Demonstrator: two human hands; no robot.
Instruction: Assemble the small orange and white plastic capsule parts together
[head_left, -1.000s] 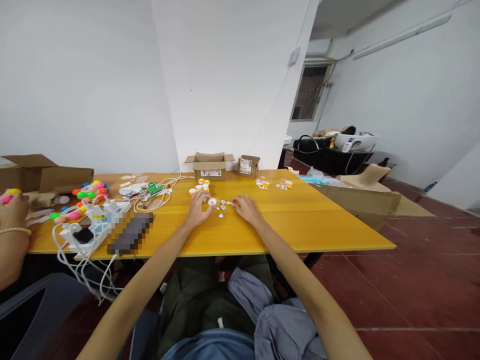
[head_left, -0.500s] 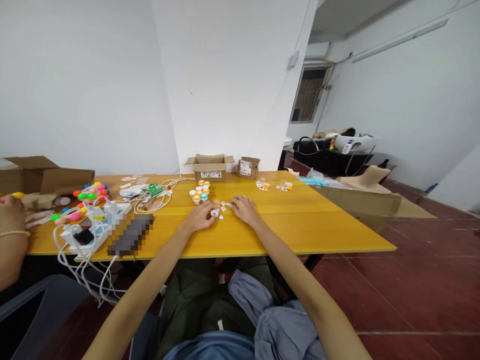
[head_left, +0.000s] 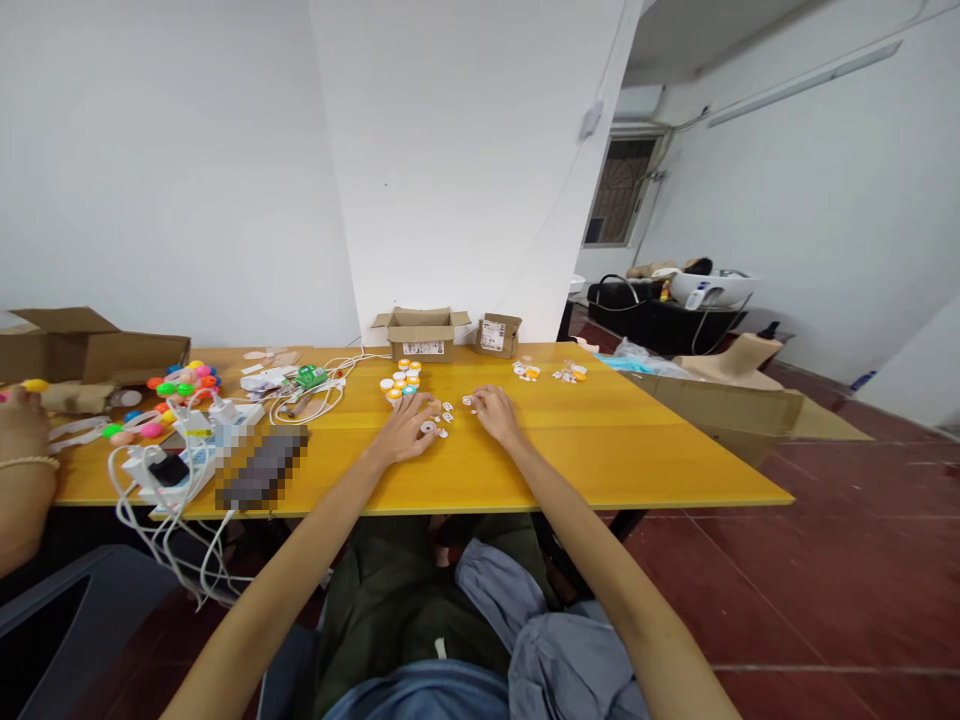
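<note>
Fingers of the right hand [head_left: 493, 414] look pinched together on a small white piece [head_left: 467, 401], though the view is too small to be sure. On the left hand [head_left: 402, 432], thumb and forefinger stand apart, right by a white disc [head_left: 428, 427]. Between the hands, white cut-outs [head_left: 448, 416] lie on the yellow table [head_left: 600, 450]; lidded tubs [head_left: 399, 380] cluster just beyond the left hand.

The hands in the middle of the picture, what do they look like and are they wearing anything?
The left hand and right hand are bare human hands, without gloves. No sleeve, watch or bracelet shows on either forearm. Rings would be too small to tell.
</note>
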